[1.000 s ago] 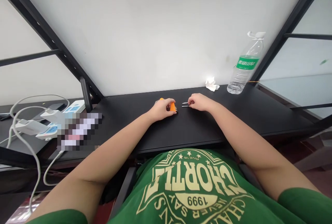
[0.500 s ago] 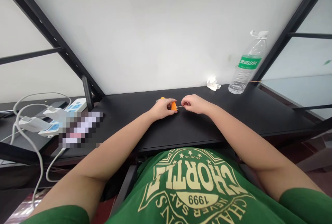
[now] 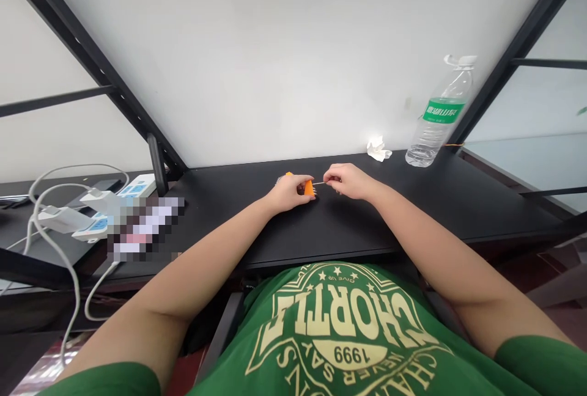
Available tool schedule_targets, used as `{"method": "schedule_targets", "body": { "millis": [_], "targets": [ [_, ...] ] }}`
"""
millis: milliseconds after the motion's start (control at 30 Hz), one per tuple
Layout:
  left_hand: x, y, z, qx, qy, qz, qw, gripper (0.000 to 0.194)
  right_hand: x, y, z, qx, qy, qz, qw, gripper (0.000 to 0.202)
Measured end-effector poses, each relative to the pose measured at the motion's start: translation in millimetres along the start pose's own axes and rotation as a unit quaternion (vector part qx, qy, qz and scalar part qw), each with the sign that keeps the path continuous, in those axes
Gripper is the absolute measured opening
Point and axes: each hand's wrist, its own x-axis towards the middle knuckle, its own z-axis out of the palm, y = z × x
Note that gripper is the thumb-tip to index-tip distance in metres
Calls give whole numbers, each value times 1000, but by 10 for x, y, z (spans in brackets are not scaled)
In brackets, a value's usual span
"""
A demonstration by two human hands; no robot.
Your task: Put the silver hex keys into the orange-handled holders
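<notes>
My left hand (image 3: 290,192) is closed around a small orange holder (image 3: 309,188) above the black desk. Short metal tips stick out along its right side, and more thin metal shows past the far side of my fingers. My right hand (image 3: 345,180) pinches the end of a thin metal rod (image 3: 319,184), which spans the short gap between the two hands. The rod's left end meets the orange holder near its upper part; whether it sits inside is too small to tell. My fingers hide most of the holder.
A clear water bottle (image 3: 438,116) with a green label stands at the back right of the black desk (image 3: 275,240), beside a crumpled tissue (image 3: 378,149). A power strip (image 3: 140,188) with white chargers and cables lies at left, near a blurred-out item (image 3: 145,228).
My right hand has shifted slightly right and away from me. The rod now meets the holder a little higher in the picture. My left hand keeps its grip.
</notes>
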Motion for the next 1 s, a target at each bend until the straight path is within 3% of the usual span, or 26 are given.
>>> {"method": "schedule_targets", "body": {
  "millis": [267,367,467,567,667,833,1000],
  "targets": [
    [-32,54,2,-1,2,20,1000,58,-1,2,74,24,-24,-8,999,21],
    [-61,129,8,8,-13,59,998,42,12,-46,171,16,-8,-48,999,18],
    [-74,176,26,31,-5,95,995,31,26,-88,237,47,5,-34,998,17],
    [-70,161,37,38,8,89,995,41,39,-24,208,40,26,15,999,14],
    [-59,116,28,16,1,50,999,53,53,180,108,-53,39,46,997,12],
    [-43,97,-13,-16,-7,22,1000,57,74,503,10,-148,-21,93,984,17],
    [-39,97,-13,-15,-10,17,1000,58,100,442,51,-187,-50,92,977,14]
  ]
}}
